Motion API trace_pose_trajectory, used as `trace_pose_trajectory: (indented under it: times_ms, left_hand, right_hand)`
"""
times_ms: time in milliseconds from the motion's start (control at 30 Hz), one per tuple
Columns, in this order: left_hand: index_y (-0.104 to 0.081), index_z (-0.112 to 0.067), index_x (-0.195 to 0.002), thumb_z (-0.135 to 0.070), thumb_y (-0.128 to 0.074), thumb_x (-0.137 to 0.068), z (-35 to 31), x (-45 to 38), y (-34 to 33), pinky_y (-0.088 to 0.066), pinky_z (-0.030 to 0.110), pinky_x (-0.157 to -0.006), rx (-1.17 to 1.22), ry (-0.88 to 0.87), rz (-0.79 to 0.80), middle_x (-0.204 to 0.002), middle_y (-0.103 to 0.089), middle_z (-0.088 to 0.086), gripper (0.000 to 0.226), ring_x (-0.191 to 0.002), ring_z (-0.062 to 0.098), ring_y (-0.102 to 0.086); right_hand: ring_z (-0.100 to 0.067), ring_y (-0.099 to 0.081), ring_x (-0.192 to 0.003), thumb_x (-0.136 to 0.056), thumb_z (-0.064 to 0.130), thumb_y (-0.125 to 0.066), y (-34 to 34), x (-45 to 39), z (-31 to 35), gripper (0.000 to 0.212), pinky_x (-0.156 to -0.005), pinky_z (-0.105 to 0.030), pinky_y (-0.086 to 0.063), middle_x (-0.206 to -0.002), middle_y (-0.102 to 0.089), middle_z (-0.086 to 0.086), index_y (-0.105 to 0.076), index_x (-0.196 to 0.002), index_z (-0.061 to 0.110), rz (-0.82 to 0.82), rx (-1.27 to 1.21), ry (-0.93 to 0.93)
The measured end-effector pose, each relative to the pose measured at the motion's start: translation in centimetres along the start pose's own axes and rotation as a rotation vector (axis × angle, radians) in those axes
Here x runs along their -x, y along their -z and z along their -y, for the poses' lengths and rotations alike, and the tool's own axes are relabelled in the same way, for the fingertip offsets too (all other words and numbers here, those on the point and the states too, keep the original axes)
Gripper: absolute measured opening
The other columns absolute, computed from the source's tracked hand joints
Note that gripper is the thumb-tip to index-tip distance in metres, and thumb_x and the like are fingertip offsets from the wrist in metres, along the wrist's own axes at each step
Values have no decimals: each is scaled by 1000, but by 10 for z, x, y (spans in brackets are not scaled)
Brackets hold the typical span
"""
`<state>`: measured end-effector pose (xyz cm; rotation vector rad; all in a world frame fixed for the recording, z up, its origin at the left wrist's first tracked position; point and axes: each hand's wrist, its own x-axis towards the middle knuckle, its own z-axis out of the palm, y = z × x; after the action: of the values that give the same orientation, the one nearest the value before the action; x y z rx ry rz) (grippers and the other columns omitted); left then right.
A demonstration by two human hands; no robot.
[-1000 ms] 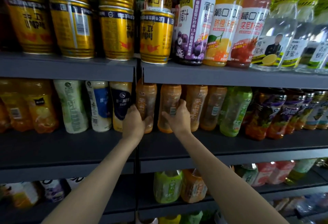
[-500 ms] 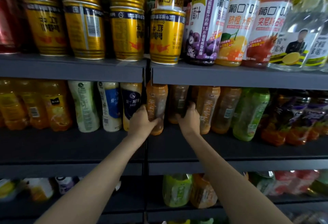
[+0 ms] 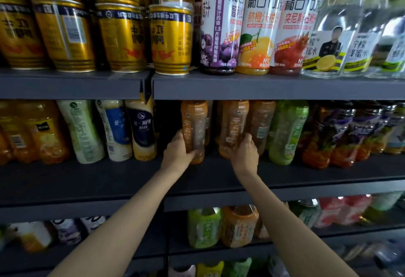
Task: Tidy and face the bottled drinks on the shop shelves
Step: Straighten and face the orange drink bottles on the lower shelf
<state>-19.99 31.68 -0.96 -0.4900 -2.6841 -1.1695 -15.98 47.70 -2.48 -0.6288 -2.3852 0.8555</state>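
Middle shelf (image 3: 219, 180), dark grey, matt metal with a flat front lip. Both forearms reach up to it from below.

Left hand (image 3: 178, 156) grips the lower part of an amber bottle (image 3: 194, 127): thumb on the left side, fingers wrapped round the front near the base. Bottle is clear plastic, tall and slim, rounded shoulders, brownish-orange liquid, pale script running down it. It stands upright at the left end of its row, with a dark gap to the left of the hand.

Right hand (image 3: 245, 156) holds a second amber bottle (image 3: 233, 127) of the same shape and fill, fingers curled round its lower right side. The two bottles stand near each other, not touching. Just right of the right hand, a third amber bottle (image 3: 262, 123) sits slightly behind, then a green bottle (image 3: 287, 132), same slim form, glossy wrap.

Further right of the right hand: dark bottles with purple labels (image 3: 341, 136), leaning with the lens curve. Left of the left hand: a cream bottle with a navy label (image 3: 142, 132), waisted and smooth, a second one with a blue label, then a pale green one (image 3: 82, 132).

Above the hands, upper shelf: ribbed gold cans (image 3: 169, 39), shiny metal, stacked two high; a grape juice bottle (image 3: 220, 31) with a purple wrap; clear lemon-water bottles (image 3: 328, 42).

Below the arms, lower shelf: squat green and orange bottles (image 3: 221, 228), blurred.
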Motion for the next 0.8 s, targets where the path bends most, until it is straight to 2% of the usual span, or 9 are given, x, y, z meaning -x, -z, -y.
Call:
trace_pose_trajectory:
  times_ms: [200,433,500,633,800]
  left_hand:
    - [-31,-10,-139,-22,-67,-84,-8,-4,-12,-41,32,-96,-25,24,-39,-135,-48,9,67,-122,25,-49]
    - [-34,-10,-136,-24,-68,-84,-11,-6,-28,-42,39,-97,-19,67,-94,-135,-47,9,64,-121,27,-50]
    - [-33,-11,-138,-25,-68,-84,-11,-6,-31,-43,42,-98,-8,77,-100,-136,-46,9,66,-121,28,-50]
    - [-33,-10,-138,-25,-65,-86,-14,-1,-37,-45,43,-93,-21,77,-162,-134,-46,11,63,-117,29,-52]
    - [-35,-14,-138,-26,-67,-85,-16,5,-35,-43,35,-91,9,69,-170,-131,-49,8,63,-118,26,-52]
  right_hand:
    - [-30,-52,-116,-83,26,-71,4,-2,-2,51,-86,-37,-44,-123,-56,-14,-42,-119,4,17,-9,37]
    - [-30,-56,-111,-82,29,-72,11,-4,-6,51,-82,-37,-46,-118,-59,-13,-42,-116,4,94,-8,123]
    - [-30,-57,-109,-83,28,-71,18,-6,-9,53,-79,-36,-46,-117,-60,-13,-42,-120,4,114,14,135]
    - [-27,-51,-116,-84,25,-70,28,-7,-14,60,-86,-35,-47,-128,-50,-11,-39,-132,7,-28,-24,254]
    - [-28,-51,-115,-84,24,-70,25,-6,-14,60,-82,-32,-44,-129,-44,-11,-38,-132,7,-28,-90,280]
